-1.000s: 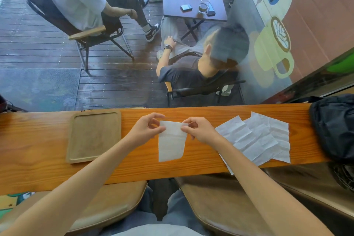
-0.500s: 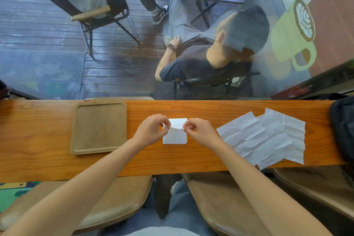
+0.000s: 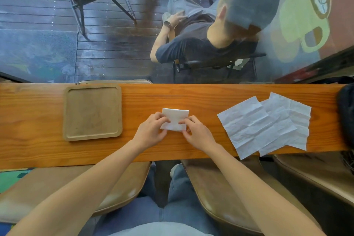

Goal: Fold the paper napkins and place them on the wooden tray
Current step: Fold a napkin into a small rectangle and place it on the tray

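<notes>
A small folded white napkin (image 3: 175, 118) lies flat on the wooden counter (image 3: 191, 99), in the middle. My left hand (image 3: 151, 132) pinches its near left corner. My right hand (image 3: 197, 133) pinches its near right corner. Both hands rest on the counter. To the left sits an empty square wooden tray (image 3: 93, 112), apart from the hands. To the right lie several unfolded, creased white napkins (image 3: 266, 122), overlapping one another and hanging slightly over the counter's near edge.
A dark bag (image 3: 345, 117) sits at the counter's far right end. Tan stools (image 3: 226, 191) stand below the near edge. Beyond the glass, a seated person (image 3: 210, 44) and chairs occupy a wooden deck.
The long napkin strip was folded in half into a small rectangle and laid flat. My hands moved from its top edge to its near corners. The camera tilted down.
</notes>
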